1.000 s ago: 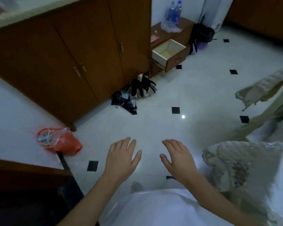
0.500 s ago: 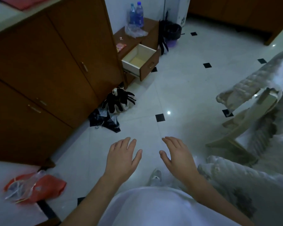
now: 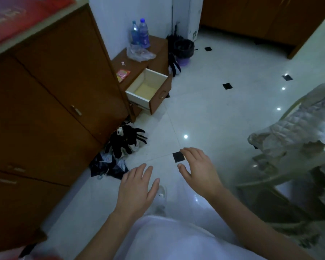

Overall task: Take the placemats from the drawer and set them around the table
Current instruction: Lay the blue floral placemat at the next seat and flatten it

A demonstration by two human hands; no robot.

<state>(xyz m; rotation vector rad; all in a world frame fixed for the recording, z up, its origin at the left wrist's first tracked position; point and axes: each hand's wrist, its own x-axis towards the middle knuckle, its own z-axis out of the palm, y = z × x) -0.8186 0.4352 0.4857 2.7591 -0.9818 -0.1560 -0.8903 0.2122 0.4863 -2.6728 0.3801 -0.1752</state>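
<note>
Facing the open drawer point(image 3: 160, 96) at about 12 o'clock, the person has both hands out in front and well short of it. The left hand point(image 3: 137, 188) and the right hand point(image 3: 197, 169) are each spread palm down with loose fingers, holding nothing. What looks to be a pale yellow placemat point(image 3: 145, 91) lies flat in the drawer's bottom, though I cannot tell whether it is one mat or a stack. I judge this the very first step, the approach, with nothing taken out yet and no table in sight. The next move calls for closing the gap across the white tiled floor point(image 3: 204, 113). That means keeping clear of the black plush spider point(image 3: 126, 141) and crumpled dark bag point(image 3: 109, 166) at 10 o'clock, against the tall wooden cupboard point(image 3: 54, 100), and of the quilt-covered chair point(image 3: 298, 132) at 3 o'clock. The drawer sits low in a small cabinet point(image 3: 159, 53) carrying two water bottles point(image 3: 141, 34), so it will likely take a stoop and a pinch at the mat's edge to lift it.
</note>
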